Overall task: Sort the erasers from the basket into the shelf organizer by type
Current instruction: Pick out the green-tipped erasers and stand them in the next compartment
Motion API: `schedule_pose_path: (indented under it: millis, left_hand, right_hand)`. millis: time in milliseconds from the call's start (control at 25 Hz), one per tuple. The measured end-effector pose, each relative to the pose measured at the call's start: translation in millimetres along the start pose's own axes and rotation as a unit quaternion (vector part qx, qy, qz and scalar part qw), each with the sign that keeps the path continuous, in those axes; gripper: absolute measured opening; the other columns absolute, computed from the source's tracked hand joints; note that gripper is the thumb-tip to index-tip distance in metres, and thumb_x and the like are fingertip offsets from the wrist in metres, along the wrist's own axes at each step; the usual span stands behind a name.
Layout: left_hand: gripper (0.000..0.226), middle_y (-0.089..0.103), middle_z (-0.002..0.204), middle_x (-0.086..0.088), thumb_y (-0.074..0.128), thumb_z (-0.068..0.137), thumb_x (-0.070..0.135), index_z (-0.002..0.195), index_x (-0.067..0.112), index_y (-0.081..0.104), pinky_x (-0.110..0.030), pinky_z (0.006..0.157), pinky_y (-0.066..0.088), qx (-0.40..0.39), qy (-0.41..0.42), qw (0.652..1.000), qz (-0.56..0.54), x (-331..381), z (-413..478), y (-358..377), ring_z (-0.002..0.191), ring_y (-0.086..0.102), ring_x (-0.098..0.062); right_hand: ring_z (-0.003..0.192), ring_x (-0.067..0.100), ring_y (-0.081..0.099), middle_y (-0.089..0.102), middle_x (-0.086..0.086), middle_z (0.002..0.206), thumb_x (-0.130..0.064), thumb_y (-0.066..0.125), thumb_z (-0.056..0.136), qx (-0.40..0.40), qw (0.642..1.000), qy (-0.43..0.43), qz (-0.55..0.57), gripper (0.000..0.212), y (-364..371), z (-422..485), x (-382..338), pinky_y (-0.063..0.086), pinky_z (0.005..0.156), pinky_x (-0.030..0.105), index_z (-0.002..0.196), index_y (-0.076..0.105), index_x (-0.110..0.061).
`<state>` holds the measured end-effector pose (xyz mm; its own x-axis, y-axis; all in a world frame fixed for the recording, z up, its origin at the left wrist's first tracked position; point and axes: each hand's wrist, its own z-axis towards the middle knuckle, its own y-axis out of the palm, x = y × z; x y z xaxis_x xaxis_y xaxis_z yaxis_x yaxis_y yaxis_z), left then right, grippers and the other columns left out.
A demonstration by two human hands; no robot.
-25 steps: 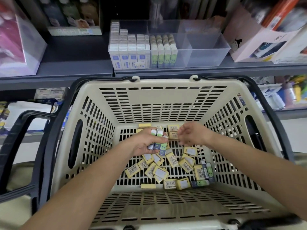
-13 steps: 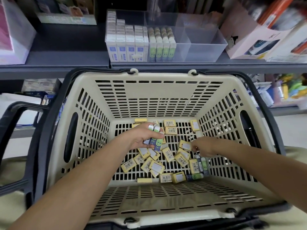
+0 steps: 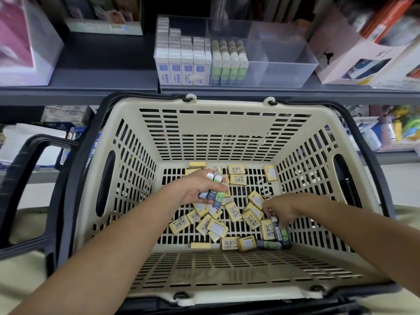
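Left hand (image 3: pixel 195 192): grip wrapped round the green-face erasers (image 3: pixel 216 197), held just above the middle of the basket (image 3: pixel 204 300) floor.
Handling: probably light, firm blocks in slick sleeves, best pinched across their long sides.
Right hand (image 3: pixel 281 208): fingertips pinched the end of a loose green eraser (image 3: pixel 283 233) near the basket's right front corner.

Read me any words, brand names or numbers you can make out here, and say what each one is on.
Nothing reads clearly enough to quote.
Yellow erasers in the basket: barcode labels, digits too small.
Green-face erasers in the left hand: wrapper print blurred.
White erasers in the shelf organizer: blue print too blurred.
Shelf boxes: blurred.
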<state>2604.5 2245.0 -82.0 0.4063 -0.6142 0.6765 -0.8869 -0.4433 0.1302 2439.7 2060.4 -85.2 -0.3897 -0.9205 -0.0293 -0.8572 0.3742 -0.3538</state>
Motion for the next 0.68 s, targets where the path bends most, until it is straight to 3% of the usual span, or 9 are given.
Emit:
schedule_pose_path:
  millis: [120, 280, 520, 680]
  left_hand:
    - [0.018, 0.066, 0.094, -0.001, 0.073, 0.079, 0.009, 0.086, 0.02, 0.061, -0.023, 0.054, 0.05, -0.001, -0.001, 1.0, -0.001, -1.6, 2.2, 0.4, 0.076, 0.06, -0.011]
    - [0.018, 0.066, 0.09, -0.001, 0.075, 0.077, 0.01, 0.085, 0.02, 0.062, -0.023, 0.058, 0.052, -0.009, -0.008, 1.0, 0.006, -5.9, 5.2, 2.5, 0.078, 0.06, -0.012]
    - [0.014, 0.07, 0.079, 0.0, 0.076, 0.077, 0.017, 0.083, 0.021, 0.064, -0.03, 0.061, 0.055, -0.028, -0.01, 1.0, 0.005, -11.9, 6.3, 8.4, 0.072, 0.066, -0.015]
    - [0.018, 0.068, 0.086, -0.005, 0.076, 0.076, 0.015, 0.089, 0.018, 0.064, -0.042, 0.062, 0.058, -0.04, -0.002, 0.999, -0.022, -11.8, 4.7, 12.6, 0.081, 0.067, -0.022]
  right_hand:
    - [0.077, 0.017, 0.059, 0.052, 0.0, 0.092, -0.013, 0.065, 0.084, -0.002, 0.999, -0.012, 0.03, 0.027, 0.7, 1.3, 1.7, 0.043, 0.056, 0.022, 0.103, 0.047, -0.02]
    - [0.065, 0.011, 0.062, 0.056, -0.003, 0.08, -0.013, 0.061, 0.087, -0.023, 0.996, -0.015, 0.087, 0.027, 1.4, 2.2, 0.4, 0.043, 0.054, 0.022, 0.106, 0.045, -0.022]
    - [0.061, 0.011, 0.054, 0.056, 0.007, 0.09, -0.009, 0.058, 0.089, -0.039, 0.991, -0.021, 0.125, 0.025, -0.3, -4.4, -6.2, 0.04, 0.052, 0.022, 0.103, 0.044, -0.024]
    - [0.065, 0.01, 0.056, 0.053, 0.0, 0.086, -0.004, 0.058, 0.087, -0.015, 0.984, -0.088, 0.154, 0.021, -17.7, -20.8, -16.5, 0.047, 0.056, 0.018, 0.098, 0.047, -0.018]
